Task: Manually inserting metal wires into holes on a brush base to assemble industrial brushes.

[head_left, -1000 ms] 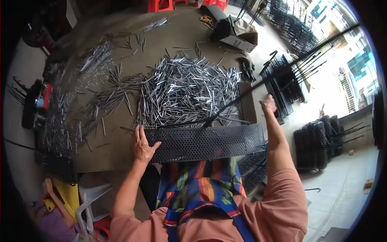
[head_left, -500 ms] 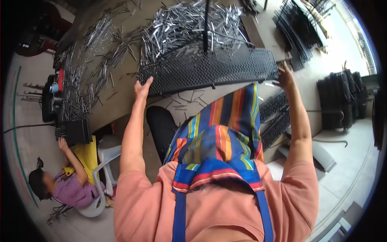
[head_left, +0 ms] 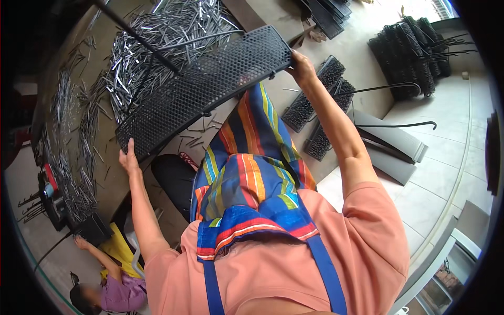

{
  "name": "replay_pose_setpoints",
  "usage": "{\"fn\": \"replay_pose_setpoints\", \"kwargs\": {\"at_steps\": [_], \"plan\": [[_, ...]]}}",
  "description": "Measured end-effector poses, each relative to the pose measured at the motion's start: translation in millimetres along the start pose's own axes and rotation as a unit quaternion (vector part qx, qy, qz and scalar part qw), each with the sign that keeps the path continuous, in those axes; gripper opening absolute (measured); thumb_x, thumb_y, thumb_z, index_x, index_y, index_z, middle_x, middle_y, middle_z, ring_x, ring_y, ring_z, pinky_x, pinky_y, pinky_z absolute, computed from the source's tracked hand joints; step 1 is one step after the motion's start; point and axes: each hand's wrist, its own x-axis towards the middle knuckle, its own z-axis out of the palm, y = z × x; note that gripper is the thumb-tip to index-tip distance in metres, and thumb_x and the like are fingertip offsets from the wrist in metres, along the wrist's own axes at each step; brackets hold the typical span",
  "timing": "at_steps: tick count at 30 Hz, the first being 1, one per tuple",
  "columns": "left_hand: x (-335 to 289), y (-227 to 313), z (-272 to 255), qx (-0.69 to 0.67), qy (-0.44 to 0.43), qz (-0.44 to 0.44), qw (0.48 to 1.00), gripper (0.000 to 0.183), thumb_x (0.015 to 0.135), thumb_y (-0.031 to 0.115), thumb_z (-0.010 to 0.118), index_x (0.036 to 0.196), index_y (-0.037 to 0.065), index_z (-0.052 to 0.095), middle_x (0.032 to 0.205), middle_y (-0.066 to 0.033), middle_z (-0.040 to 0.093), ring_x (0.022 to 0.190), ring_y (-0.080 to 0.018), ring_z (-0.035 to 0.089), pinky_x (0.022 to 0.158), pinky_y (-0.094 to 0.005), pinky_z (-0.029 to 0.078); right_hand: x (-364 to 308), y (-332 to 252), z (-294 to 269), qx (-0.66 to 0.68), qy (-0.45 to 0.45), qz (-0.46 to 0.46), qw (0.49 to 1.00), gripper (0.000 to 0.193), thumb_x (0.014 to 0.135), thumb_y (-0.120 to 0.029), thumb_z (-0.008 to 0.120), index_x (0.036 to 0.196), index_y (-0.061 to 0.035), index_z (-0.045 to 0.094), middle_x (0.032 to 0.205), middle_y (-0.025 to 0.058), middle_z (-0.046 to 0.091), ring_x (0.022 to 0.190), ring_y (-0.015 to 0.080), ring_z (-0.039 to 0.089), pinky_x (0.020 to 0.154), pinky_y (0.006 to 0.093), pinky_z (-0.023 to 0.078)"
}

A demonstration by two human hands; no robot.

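A long black perforated panel [head_left: 210, 73], full of small holes, spans between my two hands over the work table's near edge. It slants, its right end farther from me than its left. My left hand [head_left: 129, 158] is closed on the left end, with the thumb on top. At the opposite end, my right hand [head_left: 303, 69] grips the corner; some of its fingers are hidden underneath. A black rod [head_left: 137, 37] runs from the panel's far side up toward the upper left. Behind the panel lies a heap of shiny metal strips [head_left: 152, 44].
More strips [head_left: 68, 147] spread along the table's left side. A co-worker [head_left: 118, 289] sits lower left, one hand at a black block. Bristly black panels [head_left: 328, 115] with hooked rods lie right of my apron, near grey metal plates [head_left: 391, 149]. Dark bristly panels [head_left: 404, 58] stand stacked farther right.
The view has turned right. In the picture, the panel has gone from nearly level to slanted, its right end higher and its left end lower. Both hands keep their hold on its ends.
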Motion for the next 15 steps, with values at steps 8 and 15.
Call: {"fn": "replay_pose_setpoints", "kwargs": {"at_steps": [8, 15], "plan": [[-59, 107, 67, 0.275, 0.205, 0.465, 0.816, 0.042, 0.082, 0.023, 0.075, 0.111, -0.005, 0.061, 0.100, -0.0144, 0.064, 0.092, -0.0220, 0.063, 0.082, -0.0364, 0.050, 17, -16, 4, -0.097, 0.039, 0.019, 0.994, 0.034, 0.093, -0.040, 0.054, 0.116, -0.0163, 0.065, 0.103, -0.0018, 0.063, 0.097, 0.0134, 0.055, 0.089, 0.0378, 0.042], [-163, 222, 281, 0.065, -0.220, 0.488, 0.842, 0.012, 0.082, 0.005, 0.069, 0.093, 0.001, 0.067, 0.082, -0.0121, 0.065, 0.071, -0.0241, 0.065, 0.068, -0.0319, 0.052, -1, -2, 14, -0.067, 0.120, 0.016, 0.990, 0.028, 0.095, -0.033, 0.056, 0.097, -0.0073, 0.067, 0.080, 0.0052, 0.068, 0.060, 0.0139, 0.065, 0.053, 0.0247, 0.044]]}}
